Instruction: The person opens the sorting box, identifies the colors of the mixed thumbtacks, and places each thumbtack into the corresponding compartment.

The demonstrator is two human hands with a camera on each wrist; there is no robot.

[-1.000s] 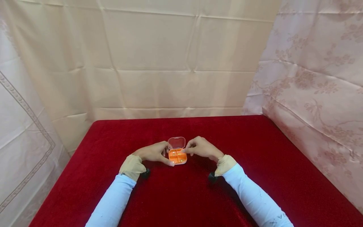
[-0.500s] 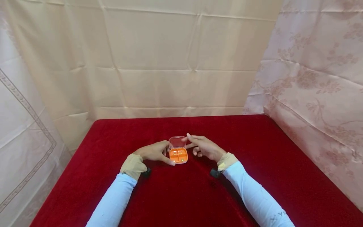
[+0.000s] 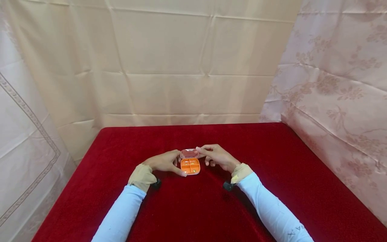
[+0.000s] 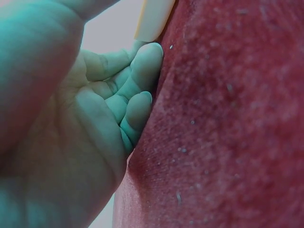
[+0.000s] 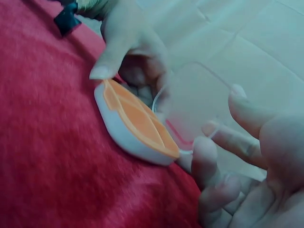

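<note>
A small pill box (image 3: 190, 161) with an orange divided tray and white underside rests on the table. Its clear hinged lid (image 3: 189, 153) stands raised at the far side. Tiny yellowish pieces (image 3: 194, 171) lie in the compartments, too small to identify. My left hand (image 3: 164, 162) holds the box from the left, thumb at the near corner and fingers farther back. In the left wrist view only a corner of the pill box (image 4: 156, 21) shows beyond the fingers. At the lid's right edge, my right hand (image 5: 280, 156) pinches it between thumb and index finger; its other fingers curl near the hinge.
A red velvety cloth (image 3: 193, 208) covers the table. Beige curtain (image 3: 181, 67) hangs behind the far edge, with patterned cloth (image 3: 338, 84) on the right. Dark wrist devices (image 3: 228, 186) sit under both forearms.
My right hand has left the tray's upper right compartment, opened its fingers at the lid, then taken the lid's edge. The lid now leans lower. The left hand stays nearly still.
</note>
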